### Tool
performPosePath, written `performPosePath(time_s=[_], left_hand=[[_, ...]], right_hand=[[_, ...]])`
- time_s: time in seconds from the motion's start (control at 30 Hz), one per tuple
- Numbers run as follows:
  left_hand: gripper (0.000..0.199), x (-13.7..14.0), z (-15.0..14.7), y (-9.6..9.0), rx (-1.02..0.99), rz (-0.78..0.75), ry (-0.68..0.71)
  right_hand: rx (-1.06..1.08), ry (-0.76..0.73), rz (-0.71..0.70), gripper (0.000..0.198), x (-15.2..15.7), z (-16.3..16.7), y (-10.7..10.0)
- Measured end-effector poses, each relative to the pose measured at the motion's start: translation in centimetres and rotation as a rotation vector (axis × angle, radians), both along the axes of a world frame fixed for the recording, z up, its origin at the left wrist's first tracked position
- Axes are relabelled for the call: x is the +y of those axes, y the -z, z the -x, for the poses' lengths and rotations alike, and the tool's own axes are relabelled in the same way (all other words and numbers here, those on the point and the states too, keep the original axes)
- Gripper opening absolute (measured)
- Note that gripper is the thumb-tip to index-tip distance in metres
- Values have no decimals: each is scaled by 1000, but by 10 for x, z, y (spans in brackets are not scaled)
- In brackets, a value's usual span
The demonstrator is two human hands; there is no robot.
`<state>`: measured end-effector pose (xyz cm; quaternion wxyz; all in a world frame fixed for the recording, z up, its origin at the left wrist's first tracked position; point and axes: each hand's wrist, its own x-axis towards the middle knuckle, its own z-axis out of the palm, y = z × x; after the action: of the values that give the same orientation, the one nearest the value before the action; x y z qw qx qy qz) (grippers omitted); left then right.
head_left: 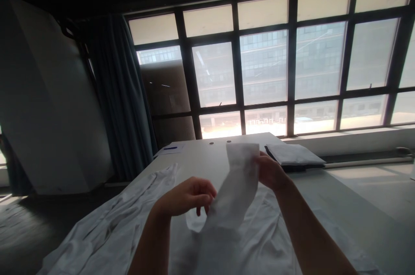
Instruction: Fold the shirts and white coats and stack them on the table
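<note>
White cloth, apparently a shirt (106,227), lies spread and wrinkled across the table in front of me. A long strip of it, looking like a sleeve (238,193), is raised up off the table. My right hand (269,171) pinches the upper right edge of this sleeve near its end. Just left of the sleeve is my left hand (191,197), with its fingers loosely bent and apart; nothing shows between them. Whether its fingertips touch the cloth I cannot tell. The lower part of the sleeve is blurred.
At the table's (194,151) far left lies a blue pen (170,148) on a paper. A folded white cloth (295,154) rests on something dark at the right. Two round holes are at the far edge. Beyond stand windows and a blue curtain (121,93).
</note>
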<state>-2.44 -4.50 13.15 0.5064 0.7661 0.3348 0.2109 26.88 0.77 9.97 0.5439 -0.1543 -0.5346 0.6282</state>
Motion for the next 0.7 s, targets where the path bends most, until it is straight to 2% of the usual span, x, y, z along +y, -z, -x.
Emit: performPosePath(time_s=[0.07,0.1,0.13,0.2,0.27,0.37,0.47,0.6,0.63,0.7], left_hand=[[52,0,14,-1,30,46,52],[53,3,21,2,57,38,27],[52,8,27,7,100,18,-33],[48,27,40,25,245,-24,-237],[45,51,54,50,504,-19,-542],[38,83,75,86,639,-8,-735],[31,100,92,115,691,46,-835],[31,112,102,147,682,120,-895],[32,115,102,155,667,124,-909],[34,124,103,172,637,120,-943]], right_hand=[[-117,-127,-8,60,2,-13,6],[-174,-173,-9,70,5,-16,8],[-228,-206,-6,76,8,-18,11],[-339,-229,19,77,19,-16,19],[-492,-161,47,71,33,-6,32],[-846,13,54,52,56,16,63],[-1045,99,61,32,71,41,101],[-1127,201,-8,10,77,68,140],[-1127,232,-30,8,78,73,147],[-1112,275,-65,17,79,80,156]])
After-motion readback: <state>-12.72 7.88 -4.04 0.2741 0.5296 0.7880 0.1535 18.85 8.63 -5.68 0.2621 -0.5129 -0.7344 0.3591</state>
